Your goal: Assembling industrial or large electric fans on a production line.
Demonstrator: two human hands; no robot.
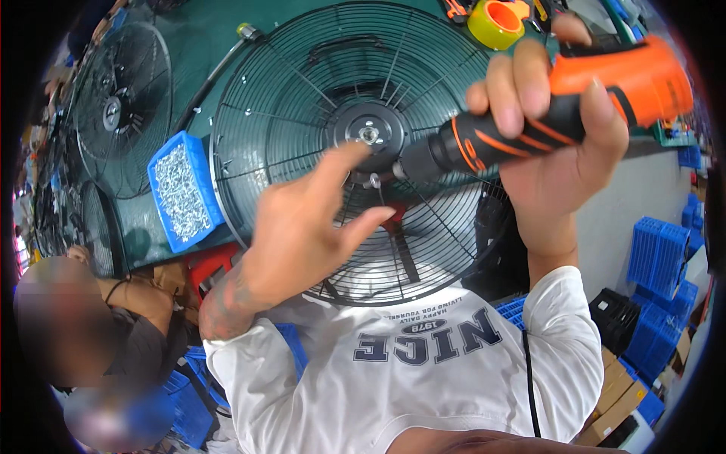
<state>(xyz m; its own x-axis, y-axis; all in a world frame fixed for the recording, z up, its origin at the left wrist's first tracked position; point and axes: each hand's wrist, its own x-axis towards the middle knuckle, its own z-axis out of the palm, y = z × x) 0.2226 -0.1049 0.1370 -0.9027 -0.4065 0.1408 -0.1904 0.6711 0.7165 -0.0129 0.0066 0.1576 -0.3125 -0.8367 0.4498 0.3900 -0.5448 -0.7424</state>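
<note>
A round black wire fan guard (265, 163) lies before me, a dark motor hub (382, 125) at its centre. My right hand (563, 151) is wrapped round an orange-and-black cordless screwdriver (484, 144), held sideways with its chuck toward the hub. At its tip a small shiny metal piece shows beside the hub; whether the bit touches it I cannot tell. Slightly blurred, my left hand (299, 231) is over the guard's near left part. Its thumb and forefinger are spread apart, the fingertip beside the hub, and nothing shows between them.
A blue tray (159, 204) of small screws stands left of the guard on the green table (200, 45). Behind it lie a black rod (215, 79) and another fan guard (147, 68). A yellow tape roll (484, 34) is at the back. A person (144, 310) sits at left; blue crates (658, 253) stand right.
</note>
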